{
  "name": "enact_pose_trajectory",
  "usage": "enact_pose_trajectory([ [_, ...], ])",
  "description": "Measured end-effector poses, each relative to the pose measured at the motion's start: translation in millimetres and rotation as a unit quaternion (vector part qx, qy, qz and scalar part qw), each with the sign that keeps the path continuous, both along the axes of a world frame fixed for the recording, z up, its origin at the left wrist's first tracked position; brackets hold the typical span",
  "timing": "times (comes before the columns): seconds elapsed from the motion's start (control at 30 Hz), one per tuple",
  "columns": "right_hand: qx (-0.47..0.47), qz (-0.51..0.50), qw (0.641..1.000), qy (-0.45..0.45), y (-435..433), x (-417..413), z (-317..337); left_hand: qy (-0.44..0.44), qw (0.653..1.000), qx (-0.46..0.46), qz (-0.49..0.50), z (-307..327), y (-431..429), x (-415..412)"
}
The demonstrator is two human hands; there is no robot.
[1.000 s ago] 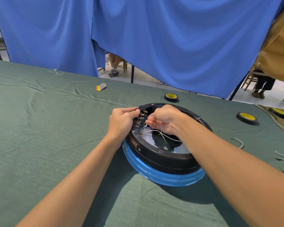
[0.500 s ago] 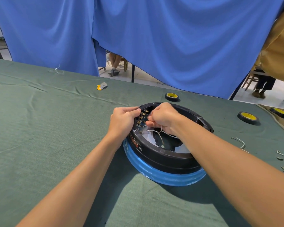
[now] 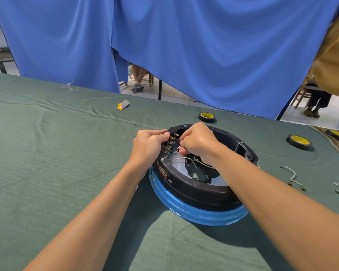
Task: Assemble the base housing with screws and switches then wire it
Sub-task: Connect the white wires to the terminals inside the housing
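"Base housing, where is it sitting?"

"Just below and right of the frame's centre, flat on the green cloth. It is a black ring with a blue band round its foot, open side up."

"And the hands?"

"The left hand has its fingers curled over the rim at the ring's upper left and grips it there. The right hand is reached inside the ring, fingers bunched and pinching a white wire just beside the row of brass terminals on the inner wall. More white wire loops across the pale floor of the ring below that hand."

"Which terminal does the wire meet?"

"I cannot tell; the fingers cover the end of it."

"Any writing?"

"Red lettering runs along the black outer wall at the lower left, with a small round mark beside it, probably a label, but too small and slanted to read. The three tape rolls have yellow cores with dark print, also unreadable: one above the ring, one at the right, one at the right edge."

"Anything else?"

"A small yellow and grey piece lies upper centre. Loose bent wires lie at the right. A blue curtain hangs behind."
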State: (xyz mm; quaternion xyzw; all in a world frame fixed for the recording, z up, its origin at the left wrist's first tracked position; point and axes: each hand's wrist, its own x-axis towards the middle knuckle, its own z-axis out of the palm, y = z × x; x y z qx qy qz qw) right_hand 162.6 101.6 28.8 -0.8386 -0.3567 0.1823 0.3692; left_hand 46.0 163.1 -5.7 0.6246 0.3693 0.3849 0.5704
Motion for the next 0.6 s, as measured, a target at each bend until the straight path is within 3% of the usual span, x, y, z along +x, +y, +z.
enact_pose_trajectory([
  [0.3, 0.051, -0.026, 0.998, 0.005, 1.0, 2.5, -3.2, 0.002, 1.000, -0.003, -0.001, 0.9, -0.4, -0.5],
  [0.6, 0.042, -0.024, 0.999, 0.021, 1.0, 2.0, -3.8, 0.000, 1.000, -0.004, -0.002, -1.1, 1.3, 0.0],
])
